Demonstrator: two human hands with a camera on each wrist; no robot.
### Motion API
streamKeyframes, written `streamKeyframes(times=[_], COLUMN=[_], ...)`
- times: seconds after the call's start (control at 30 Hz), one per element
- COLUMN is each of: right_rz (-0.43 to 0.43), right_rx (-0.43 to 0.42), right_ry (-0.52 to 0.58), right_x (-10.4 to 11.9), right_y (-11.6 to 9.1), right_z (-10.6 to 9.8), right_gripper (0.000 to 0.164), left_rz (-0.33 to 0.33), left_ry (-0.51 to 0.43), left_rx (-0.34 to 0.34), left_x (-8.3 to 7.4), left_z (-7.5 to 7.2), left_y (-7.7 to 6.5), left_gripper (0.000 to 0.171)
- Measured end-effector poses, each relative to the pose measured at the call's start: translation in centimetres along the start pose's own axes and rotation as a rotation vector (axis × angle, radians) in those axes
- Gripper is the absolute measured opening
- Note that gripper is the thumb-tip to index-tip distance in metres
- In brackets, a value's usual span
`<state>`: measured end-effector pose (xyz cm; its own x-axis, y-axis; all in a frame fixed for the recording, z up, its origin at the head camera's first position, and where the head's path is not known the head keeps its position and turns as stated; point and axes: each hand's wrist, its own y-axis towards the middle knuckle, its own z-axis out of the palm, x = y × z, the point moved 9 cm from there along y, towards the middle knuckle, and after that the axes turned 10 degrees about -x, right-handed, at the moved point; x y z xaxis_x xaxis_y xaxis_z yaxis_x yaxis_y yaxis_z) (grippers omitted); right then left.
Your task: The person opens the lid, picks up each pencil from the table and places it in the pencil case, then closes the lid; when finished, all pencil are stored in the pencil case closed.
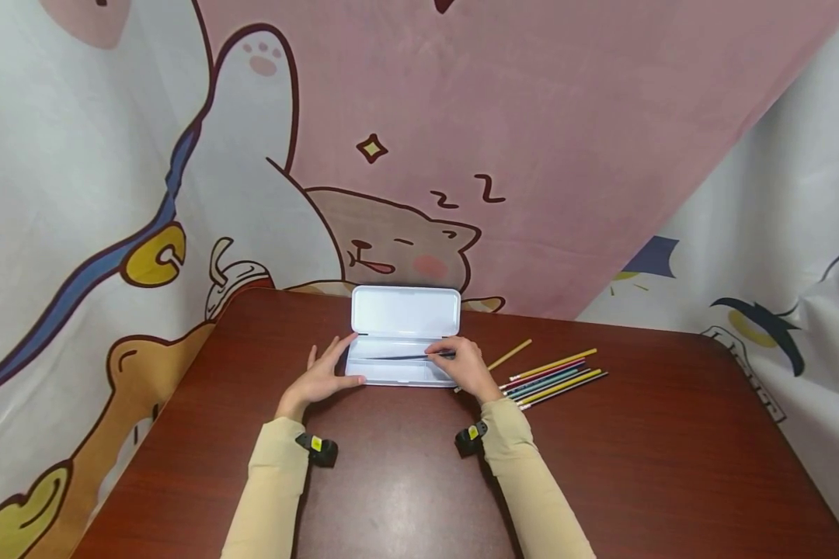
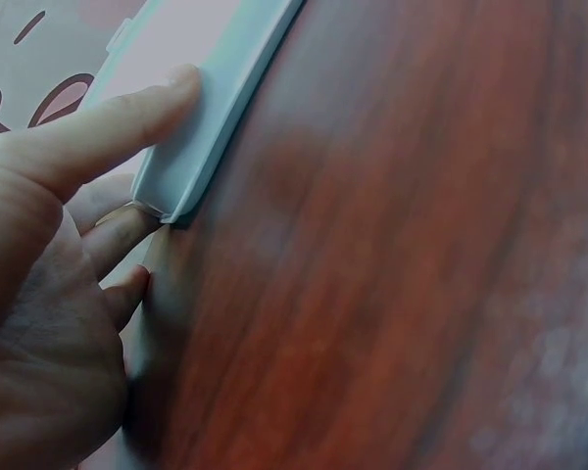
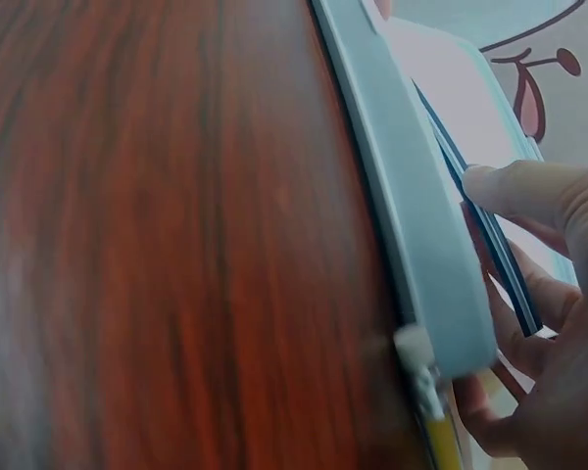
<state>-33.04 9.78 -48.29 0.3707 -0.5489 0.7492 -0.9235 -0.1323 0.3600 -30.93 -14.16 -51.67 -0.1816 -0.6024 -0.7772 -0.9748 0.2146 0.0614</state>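
A white pencil case [image 1: 391, 382] lies with its lid [image 1: 405, 310] raised at the back. At its left end my left hand [image 1: 316, 383] holds it, thumb along the front corner and fingers against the end, as the left wrist view also shows. My right hand [image 1: 464, 365] pinches a dark, striped pencil [image 3: 485, 225] between thumb and fingers. That pencil is over the right half of the case, its length pointing left along the compartment. Whether its far end touches the case floor I cannot tell.
Several pencils [image 1: 552, 376], yellow, red, teal and dark, lie in a loose bunch right of the case. One yellow pencil [image 1: 510, 354] sits apart, behind them. In the right wrist view a white eraser end [image 3: 414, 348] lies beside the case's front corner. A printed cloth [image 1: 566, 155] hangs behind the table.
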Motion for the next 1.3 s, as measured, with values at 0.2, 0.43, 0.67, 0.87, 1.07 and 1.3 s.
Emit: streamKeyframes(times=[0.2, 0.43, 0.67, 0.87, 1.07, 1.3], right_rz=[0.0, -0.005, -0.02, -0.049, -0.036, 0.014], right_rx=[-0.02, -0.031, -0.054, -0.073, -0.082, -0.082], right_ry=[-0.059, -0.058, 0.01, 0.077, 0.054, 0.009], right_x=[0.5, 0.5, 0.8, 1.0, 0.3, -1.0], right_y=[0.2, 0.1, -0.2, -0.4, -0.8, -1.5], right_z=[0.5, 0.5, -0.5, -1.9, -3.6, -5.8], right_gripper=[0.007, 0.008, 0.009, 0.009, 0.011, 0.012], left_rz=[-0.002, -0.01, -0.004, -0.016, -0.012, -0.011], left_ry=[-0.009, -0.006, 0.0, 0.001, 0.004, 0.0], left_rx=[-0.002, 0.0, -0.002, 0.0, 0.0, -0.002], left_x=[-0.1, -0.1, 0.0, 0.0, -0.1, -0.2], left_z=[0.0, 0.0, 0.1, 0.0, 0.0, 0.0], left_y=[0.0, 0.0, 0.1, 0.0, 0.0, -0.1], left_gripper=[0.088, 0.088, 0.088, 0.088, 0.087, 0.086])
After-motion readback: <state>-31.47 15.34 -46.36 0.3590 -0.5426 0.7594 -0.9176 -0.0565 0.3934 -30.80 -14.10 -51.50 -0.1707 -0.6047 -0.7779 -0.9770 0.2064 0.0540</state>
